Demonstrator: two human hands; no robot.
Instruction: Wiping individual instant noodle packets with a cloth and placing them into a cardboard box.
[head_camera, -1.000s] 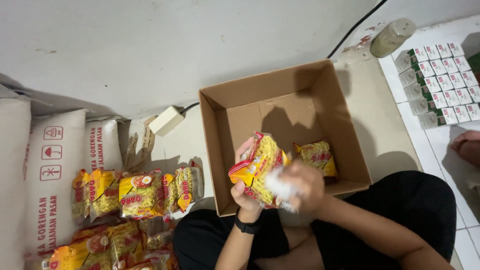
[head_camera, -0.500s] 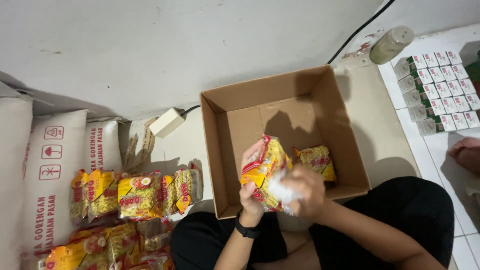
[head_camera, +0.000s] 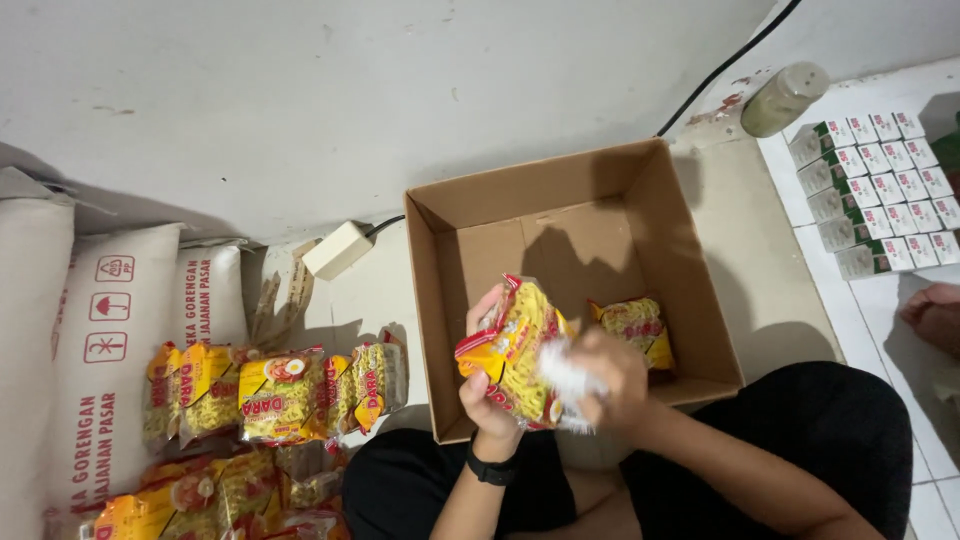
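My left hand (head_camera: 487, 400) grips a yellow and red noodle packet (head_camera: 512, 345) from below, over the near edge of an open cardboard box (head_camera: 690, 250). My right hand (head_camera: 618, 375) presses a crumpled white cloth or wrapper (head_camera: 562, 378) against the packet's right side. A second yellow noodle packet (head_camera: 634, 328) lies on the box floor near its front right corner. A black watch sits on my left wrist.
Several more noodle packets (head_camera: 285, 392) lie on the floor to the left, next to white printed sacks (head_camera: 110, 360). A beige plug box (head_camera: 337, 250) and cable run along the wall. Small cartons (head_camera: 880, 195) and a jar (head_camera: 783, 98) stand at right. Another person's foot (head_camera: 935, 312) shows at the right edge.
The camera view has shifted slightly. The packet stays in both hands over the box's near edge, with the right hand moving the white cloth on it.
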